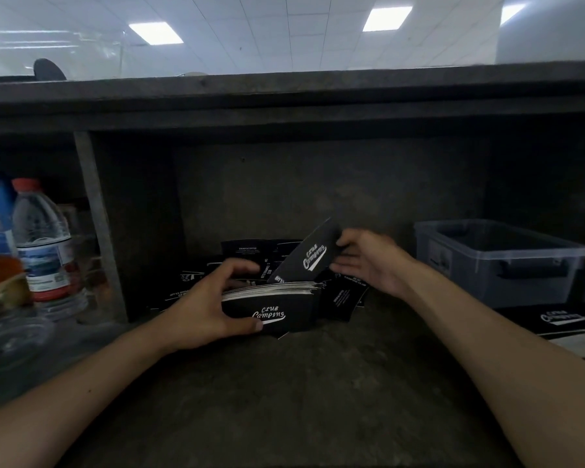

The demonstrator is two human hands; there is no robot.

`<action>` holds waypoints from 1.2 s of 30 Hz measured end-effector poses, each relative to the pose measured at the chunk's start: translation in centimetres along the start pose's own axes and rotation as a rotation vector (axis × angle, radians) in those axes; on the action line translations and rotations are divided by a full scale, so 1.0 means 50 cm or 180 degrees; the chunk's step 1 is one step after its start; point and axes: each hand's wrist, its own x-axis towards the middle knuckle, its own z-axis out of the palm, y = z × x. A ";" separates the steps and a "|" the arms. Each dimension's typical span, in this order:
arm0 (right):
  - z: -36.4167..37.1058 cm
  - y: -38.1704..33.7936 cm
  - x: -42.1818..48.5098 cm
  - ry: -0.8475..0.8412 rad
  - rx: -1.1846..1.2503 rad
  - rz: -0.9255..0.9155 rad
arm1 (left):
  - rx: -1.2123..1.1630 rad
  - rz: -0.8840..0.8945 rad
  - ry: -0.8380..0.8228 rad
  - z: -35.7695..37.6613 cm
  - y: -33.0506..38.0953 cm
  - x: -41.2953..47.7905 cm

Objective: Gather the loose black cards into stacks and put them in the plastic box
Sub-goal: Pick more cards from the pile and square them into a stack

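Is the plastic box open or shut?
Open: the box has no lid on, and its rim and dark inside show from above.

The dark shelf (284, 383) carries loose black cards (341, 300) scattered near the middle of its back edge. A clear plastic box (470, 278) stands by the right edge, with a flat black printed pack (554, 319) just in front of it.
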 end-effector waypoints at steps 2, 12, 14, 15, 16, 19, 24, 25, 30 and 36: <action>0.004 0.008 -0.003 -0.0403 0.0065 0.0494 | -0.0069 0.0003 -0.0027 0.000 -0.001 0.000; -0.029 0.011 -0.008 -0.0689 -0.3979 -0.0179 | 0.0107 0.0134 -0.0090 -0.003 0.005 0.000; -0.023 0.016 -0.009 -0.0737 -0.4434 -0.0104 | 0.0189 0.0108 -0.0072 -0.003 0.003 -0.001; -0.019 0.019 -0.010 -0.0769 -0.4542 -0.0085 | 0.0225 0.0090 -0.0060 -0.003 0.002 0.000; -0.019 0.021 -0.010 -0.0770 -0.4570 -0.0079 | 0.0244 0.0068 -0.0055 -0.003 0.002 0.000; -0.023 0.018 -0.008 -0.0699 -0.4420 -0.0301 | 0.0226 0.0032 -0.0099 -0.002 0.002 0.002; -0.029 -0.006 -0.012 0.0942 -0.4386 -0.2064 | 0.0223 0.0009 -0.0111 0.000 0.008 0.002; -0.031 -0.011 -0.013 0.1365 -0.4126 -0.2476 | 0.0217 -0.0002 -0.0096 0.001 0.008 0.001; -0.014 -0.025 -0.010 0.1058 -0.1337 -0.2350 | 0.0294 0.0044 -0.0044 0.001 0.006 0.002; 0.017 0.015 -0.002 0.0354 0.0364 -0.0722 | 0.0204 -0.0046 0.0034 0.000 0.010 -0.002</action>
